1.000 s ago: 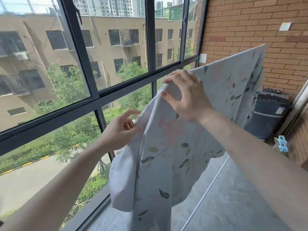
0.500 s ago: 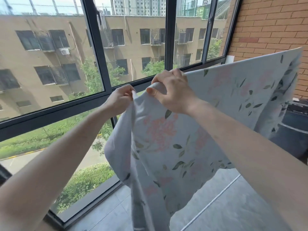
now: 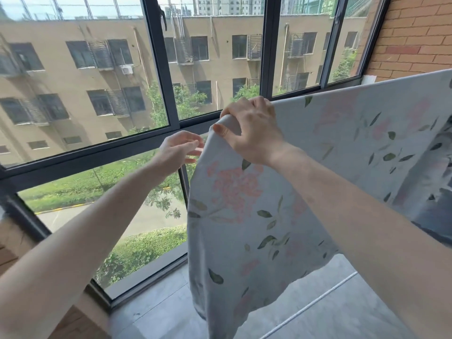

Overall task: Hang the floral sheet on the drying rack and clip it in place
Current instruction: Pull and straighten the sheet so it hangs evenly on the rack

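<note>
Under your right hand, gripping its top corner, the floral sheet drapes over a hidden rail. Left hand hovers beside, fingers loose, empty. Hanging step; next, fetch a clip.

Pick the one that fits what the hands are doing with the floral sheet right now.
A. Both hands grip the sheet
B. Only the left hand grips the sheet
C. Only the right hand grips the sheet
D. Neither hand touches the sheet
C: the right hand pinches the top edge of the sheet, while the left hand is spread open beside it, holding nothing.
</note>
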Tool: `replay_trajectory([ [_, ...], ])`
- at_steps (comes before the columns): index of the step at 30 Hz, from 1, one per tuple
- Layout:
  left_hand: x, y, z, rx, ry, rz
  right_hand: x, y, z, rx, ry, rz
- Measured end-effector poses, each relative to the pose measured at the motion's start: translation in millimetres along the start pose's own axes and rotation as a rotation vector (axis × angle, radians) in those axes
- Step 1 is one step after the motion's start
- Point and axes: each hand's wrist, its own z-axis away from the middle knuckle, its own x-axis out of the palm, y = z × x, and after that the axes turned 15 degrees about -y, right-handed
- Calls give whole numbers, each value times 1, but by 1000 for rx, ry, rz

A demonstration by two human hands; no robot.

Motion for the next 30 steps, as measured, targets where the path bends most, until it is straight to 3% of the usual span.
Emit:
replay_trajectory([
  [2,-6,-19,23,81,81,-33,2,0,0,0,11,-6],
  [4,-2,-40,46,113,13,-108,3,0,-1,3,12,-9],
  [7,2,-73,60,25,-152,-315,4,0,-2,15,17,-7],
  [12,-3,-85,52,106,-119,-635,7,-4,-5,46,45,-10],
  [16,-24,-72,39,78,101,-469,8,-4,-7,71,51,1],
  [18,-23,-62,32,101,130,-421,10,-6,-8,83,66,-2],
  [24,-7,-72,33,-35,-161,-424,15,-8,10,24,138,-93],
  [26,-1,-76,45,4,-93,-324,21,-5,39,60,147,-167],
  [30,31,-83,86,152,230,-251,51,15,118,259,93,-326],
])
